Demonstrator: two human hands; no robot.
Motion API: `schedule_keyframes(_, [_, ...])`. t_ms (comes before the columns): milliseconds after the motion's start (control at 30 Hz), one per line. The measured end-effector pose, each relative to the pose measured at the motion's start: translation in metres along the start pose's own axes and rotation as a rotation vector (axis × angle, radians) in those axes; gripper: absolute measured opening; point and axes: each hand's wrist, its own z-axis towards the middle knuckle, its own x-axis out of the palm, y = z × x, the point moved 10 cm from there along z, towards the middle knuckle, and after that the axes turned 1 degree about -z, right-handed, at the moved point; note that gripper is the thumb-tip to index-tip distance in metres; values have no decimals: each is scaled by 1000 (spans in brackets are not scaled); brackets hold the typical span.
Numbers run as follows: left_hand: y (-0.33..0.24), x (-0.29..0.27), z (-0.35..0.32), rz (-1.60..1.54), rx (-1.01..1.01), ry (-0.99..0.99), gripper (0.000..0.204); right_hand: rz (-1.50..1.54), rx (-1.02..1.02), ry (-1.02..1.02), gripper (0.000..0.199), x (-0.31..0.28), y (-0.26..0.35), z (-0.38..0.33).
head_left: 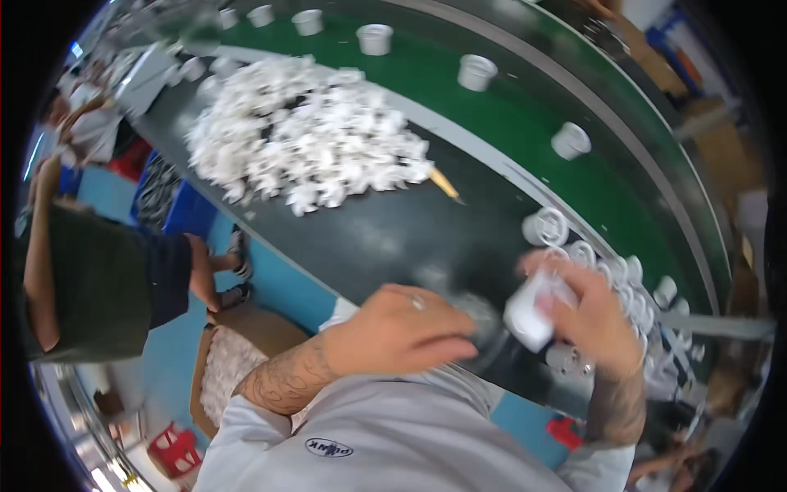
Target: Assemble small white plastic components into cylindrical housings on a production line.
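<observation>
My right hand [594,316] is closed around a small white cup-shaped plastic part [531,313], held over the black worktable [385,238]. My left hand [402,328] hovers just left of it with fingers curled toward a blurred clear piece [479,316] between the hands; what it grips cannot be made out. Several white round cups [574,250] stand packed together just beyond my right hand.
A big heap of small white parts [307,139] covers the far left of the table. A green conveyor belt [508,123] behind it carries spaced white cups [476,72]. A seated person [90,279] is at the left. A cardboard box of white parts [229,361] sits on the floor.
</observation>
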Motion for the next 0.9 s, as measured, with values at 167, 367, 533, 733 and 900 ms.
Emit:
schedule_keyframes(167, [62, 7, 2, 328, -116, -197, 11, -731, 115, -718, 45, -198, -93, 32])
schedule_keyframes(367, [95, -42, -12, 718, -245, -498, 22, -866, 271, -728, 56, -241, -223, 38])
schedule_keyframes(533, [89, -59, 20, 1174, -265, -406, 27, -809, -81, -578, 61, -130, -76, 38])
schedule_keyframes(733, [103, -50, 37, 1176, -124, -321, 19, -977, -112, -293, 59, -44, -51, 23])
schedule_keyframes(900, [102, -45, 27, 985, -96, -248, 13, -906, -154, -378, 48, -42, -52, 28])
